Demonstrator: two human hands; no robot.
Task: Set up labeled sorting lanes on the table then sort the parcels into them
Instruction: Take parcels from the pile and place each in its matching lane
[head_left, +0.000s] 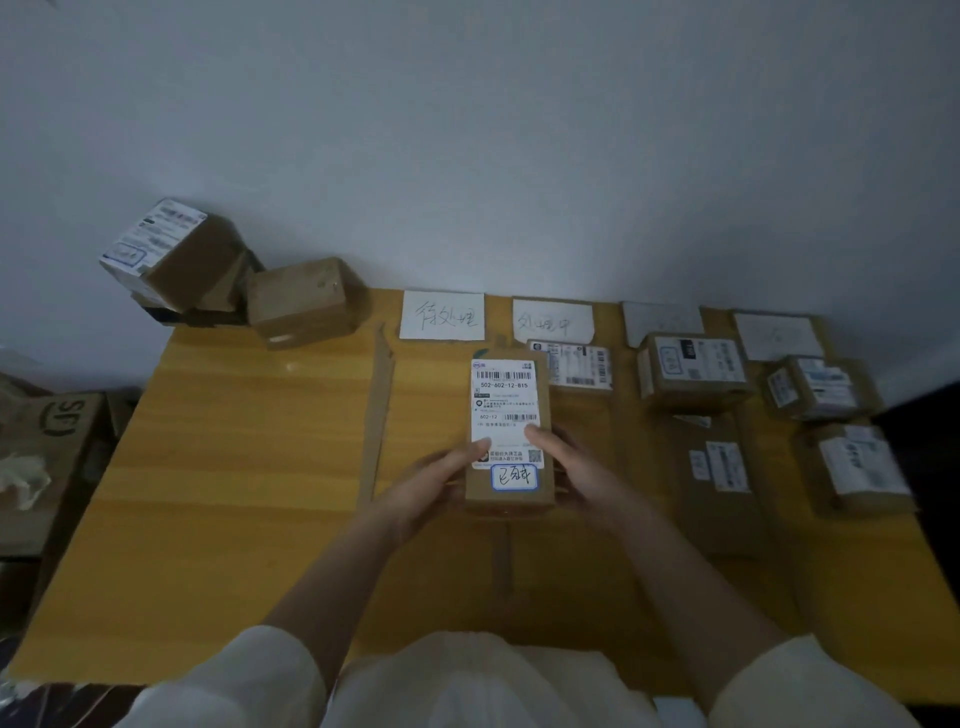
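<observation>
Held parcel: a small brown box (506, 431) over the middle of the worktop (234, 467), long side running away from the person, white shipping label facing up.
Left hand: (439, 480) clasps the box's left side, thumb lying on the label's lower left.
Right hand: (563, 467) clasps the box's right side, thumb on the label's right edge.
Box label: barcodes, the number 502-602-12-815, and a blue-framed sticker with handwriting at the near end.
Position of box: in front of the gap between the first and second paper signs; whether it rests on the worktop or is lifted cannot be told.
Signs: four white paper sheets along the far edge, by the wall: first sign (442, 315) and second sign (552, 322) with handwritten characters, third sign (662, 319) and fourth sign (776, 335) too dim to read.
Divider: a cardboard strip (378, 410) lies left of the first sign, running toward the person.
Second lane: one parcel (574, 366) just beyond the held box.
Third lane: a box (693, 371) near the sign and a flatter parcel (719, 467) nearer the person.
Fourth lane: a box (818, 387) at the far end and another (857, 467) closer in.
Unsorted pile: stacked boxes (176, 260) at the far left corner, with one more box (298, 301) beside them.
Off the worktop: a carton (57, 431) to the left.
</observation>
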